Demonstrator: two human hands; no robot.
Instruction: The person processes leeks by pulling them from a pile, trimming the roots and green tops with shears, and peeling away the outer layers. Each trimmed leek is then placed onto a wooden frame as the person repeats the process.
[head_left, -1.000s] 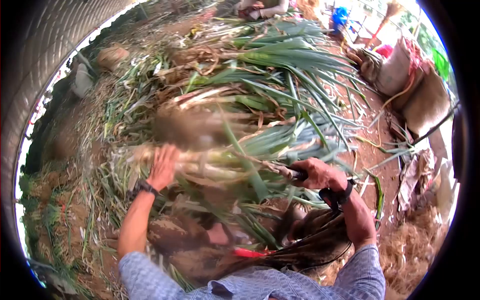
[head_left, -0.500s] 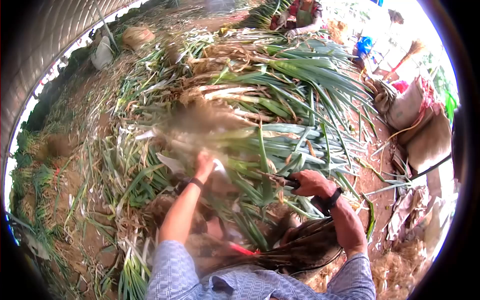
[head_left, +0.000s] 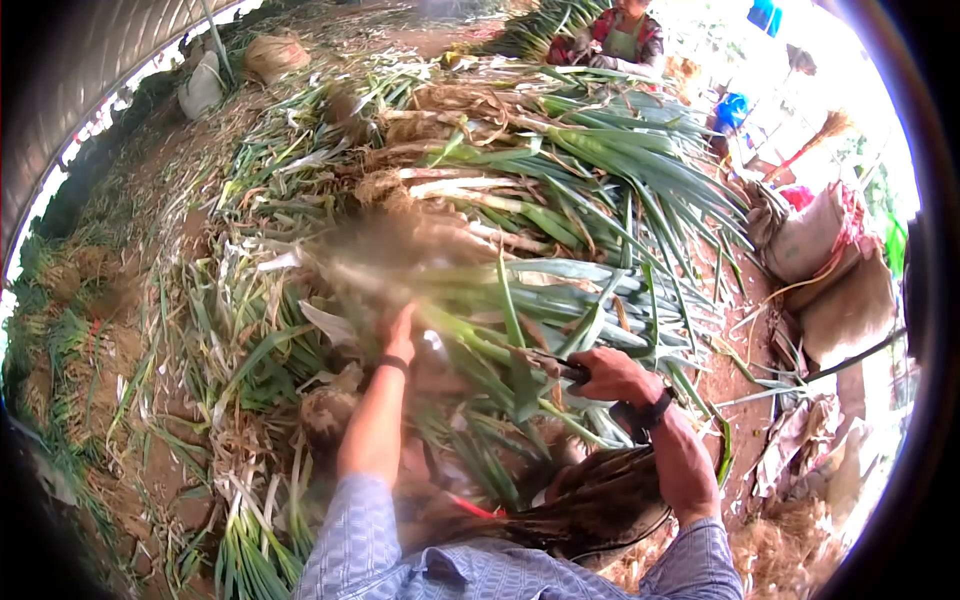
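Closed around the black handle of a cutting tool (head_left: pixel 572 371) is my right hand (head_left: pixel 618 378). The tool's short greyish end touches the leaves of a green onion (head_left: pixel 478 342); whether it is a knife or shears I cannot make out. My left hand (head_left: pixel 398 335), to the left, grips the paler lower part of that onion. A blurred smear on the view partly hides these fingers and the stalk's root end. Just beyond both hands lies a thick heap of long green onions (head_left: pixel 600 225), roots to the left and leaves to the right.
Cut leaves and scraps (head_left: pixel 275 340) cover the ground at left. At right lie stuffed sacks (head_left: pixel 815 235) and a broom (head_left: pixel 815 135). Another person (head_left: pixel 615 40) sits at the far end of the heap. A dark cloth (head_left: pixel 600 500) lies over my lap.
My right hand and the tool have shifted slightly left along the green onion. My left hand stays near the stalk's lower part. The camera view has tilted slightly.
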